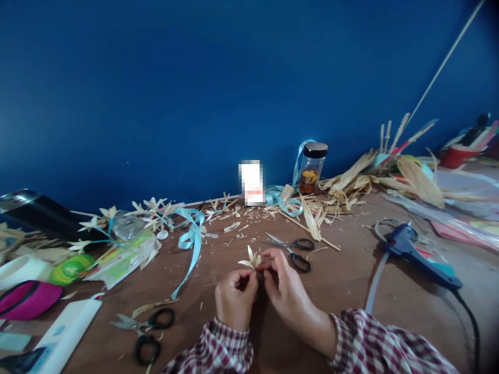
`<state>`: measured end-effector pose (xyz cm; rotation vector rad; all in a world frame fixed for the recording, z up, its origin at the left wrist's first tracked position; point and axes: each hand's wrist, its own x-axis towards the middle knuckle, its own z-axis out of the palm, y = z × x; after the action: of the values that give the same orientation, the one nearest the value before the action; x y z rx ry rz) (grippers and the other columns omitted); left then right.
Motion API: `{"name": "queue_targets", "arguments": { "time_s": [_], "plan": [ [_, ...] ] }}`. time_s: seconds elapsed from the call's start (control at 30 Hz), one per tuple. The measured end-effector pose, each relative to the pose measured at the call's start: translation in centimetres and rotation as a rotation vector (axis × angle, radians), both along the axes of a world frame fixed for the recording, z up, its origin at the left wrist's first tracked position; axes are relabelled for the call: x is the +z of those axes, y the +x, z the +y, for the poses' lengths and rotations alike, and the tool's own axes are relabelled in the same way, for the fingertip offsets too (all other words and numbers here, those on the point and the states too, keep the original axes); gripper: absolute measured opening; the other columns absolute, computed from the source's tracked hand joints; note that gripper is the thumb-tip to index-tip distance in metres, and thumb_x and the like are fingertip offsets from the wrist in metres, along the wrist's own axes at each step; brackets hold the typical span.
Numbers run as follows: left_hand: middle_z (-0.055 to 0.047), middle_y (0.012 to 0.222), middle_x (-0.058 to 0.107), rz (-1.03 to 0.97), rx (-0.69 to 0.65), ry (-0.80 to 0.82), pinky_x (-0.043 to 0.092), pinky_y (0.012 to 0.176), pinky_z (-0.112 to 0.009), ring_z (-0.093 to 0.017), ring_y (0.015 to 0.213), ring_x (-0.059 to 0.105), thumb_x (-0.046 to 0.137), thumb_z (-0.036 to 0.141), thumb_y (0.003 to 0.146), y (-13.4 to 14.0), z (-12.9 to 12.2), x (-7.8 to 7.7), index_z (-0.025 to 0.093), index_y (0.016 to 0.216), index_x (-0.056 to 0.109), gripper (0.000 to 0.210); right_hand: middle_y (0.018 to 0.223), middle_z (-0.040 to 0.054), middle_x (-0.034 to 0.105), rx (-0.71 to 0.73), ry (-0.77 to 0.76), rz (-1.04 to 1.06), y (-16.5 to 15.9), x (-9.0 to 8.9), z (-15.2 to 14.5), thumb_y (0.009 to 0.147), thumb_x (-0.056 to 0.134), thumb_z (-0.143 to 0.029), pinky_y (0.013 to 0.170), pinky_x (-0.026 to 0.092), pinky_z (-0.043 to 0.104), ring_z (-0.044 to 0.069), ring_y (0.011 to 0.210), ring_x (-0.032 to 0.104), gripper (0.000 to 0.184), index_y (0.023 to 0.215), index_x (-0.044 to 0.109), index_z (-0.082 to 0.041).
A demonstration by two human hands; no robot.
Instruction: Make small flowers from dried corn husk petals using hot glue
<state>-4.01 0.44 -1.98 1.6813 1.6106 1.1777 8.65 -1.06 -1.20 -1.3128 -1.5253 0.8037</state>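
A small pale flower of dried corn husk (pixel 251 258) stands up between my two hands, its petals spread. My left hand (pixel 235 297) is closed, pinching the flower low at its base. My right hand (pixel 286 288) is bent around the other side, thumb and fingers drawn together by the flower's right edge. Whether its fingertips grip the petals or something thin at the base is hidden. Just beyond my right hand lies a pair of scissors (pixel 298 252) with black handles. A second pair of scissors (pixel 148 332) rests left of my left hand.
On the right are a blue glue gun (pixel 421 254) and a red cup (pixel 462 156). Dried husks (pixel 358 174), a black-lidded jar (pixel 311 171) and husk scraps line the wall. Light-blue ribbon (pixel 191 239), finished husk flowers (pixel 156 212), a green tape roll (pixel 72 269) and a black bottle (pixel 47 215) lie left.
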Motion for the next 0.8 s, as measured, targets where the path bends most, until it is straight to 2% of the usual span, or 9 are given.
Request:
{"name": "queue_targets", "arguments": {
  "time_s": [0.2, 0.37, 0.5, 0.67, 0.73, 0.8],
  "plan": [
    [-0.003, 0.057, 0.067, 0.001, -0.004, -0.005, 0.047, 0.049, -0.024, -0.016, 0.05, 0.061, 0.06, 0.027, 0.069, 0.2, -0.2, 0.4, 0.015, 0.064, 0.065, 0.014, 0.088, 0.0021, 0.063, -0.013, 0.03, -0.019, 0.0, -0.2, 0.1, 0.078, 0.042, -0.004, 0.074, 0.046, 0.031, 0.017, 0.079, 0.06, 0.037, 0.11, 0.037, -0.022],
    [-0.002, 0.057, 0.066, -0.014, -0.005, 0.002, 0.047, 0.049, -0.023, -0.015, 0.05, 0.061, 0.059, 0.026, 0.069, 0.1, -0.1, 0.4, 0.015, 0.064, 0.063, 0.013, 0.088, 0.0024, 0.061, 0.053, 0.007, 0.121, -0.4, 0.7, 0.0, 0.08, 0.045, -0.008, 0.071, 0.048, 0.026, 0.015, 0.079, 0.06, 0.031, 0.107, 0.041, -0.021],
    [-0.003, 0.059, 0.067, 0.059, -0.032, 0.008, 0.047, 0.051, -0.024, -0.016, 0.052, 0.062, 0.058, 0.026, 0.07, -0.1, 0.0, 0.4, 0.015, 0.065, 0.065, 0.014, 0.088, 0.0016, 0.059, 0.057, 0.016, 0.178, -0.4, 1.3, 0.1, 0.079, 0.049, -0.011, 0.068, 0.049, 0.023, 0.013, 0.076, 0.06, 0.025, 0.101, 0.045, -0.021],
    [-0.003, 0.058, 0.066, 0.135, -0.032, 0.075, 0.046, 0.051, -0.024, -0.016, 0.05, 0.06, 0.058, 0.027, 0.07, -0.1, -0.4, 0.7, 0.015, 0.063, 0.065, 0.015, 0.085, 0.0024, 0.059, 0.002, 0.035, 0.068, 0.1, 1.3, 0.3, 0.08, 0.052, -0.014, 0.068, 0.047, 0.025, 0.015, 0.077, 0.058, 0.012, 0.091, 0.052, -0.02],
    [-0.002, 0.056, 0.065, 0.15, -0.029, 0.087, 0.046, 0.05, -0.023, -0.015, 0.049, 0.06, 0.058, 0.025, 0.07, -0.1, -0.5, 0.8, 0.015, 0.063, 0.065, 0.014, 0.084, 0.0027, 0.059, 0.004, 0.092, -0.002, 0.3, 1.2, 0.3, 0.082, 0.05, -0.014, 0.07, 0.045, 0.026, 0.015, 0.079, 0.056, 0.007, 0.084, 0.054, -0.019],
    [-0.002, 0.054, 0.065, 0.158, -0.028, 0.096, 0.045, 0.049, -0.023, -0.014, 0.048, 0.059, 0.058, 0.022, 0.069, -0.1, -0.4, 0.9, 0.015, 0.062, 0.065, 0.012, 0.084, 0.0032, 0.058, 0.029, 0.161, -0.039, 0.7, 1.2, 0.4, 0.083, 0.048, -0.014, 0.073, 0.044, 0.027, 0.016, 0.082, 0.055, 0.009, 0.081, 0.055, -0.019]
  ]
}}
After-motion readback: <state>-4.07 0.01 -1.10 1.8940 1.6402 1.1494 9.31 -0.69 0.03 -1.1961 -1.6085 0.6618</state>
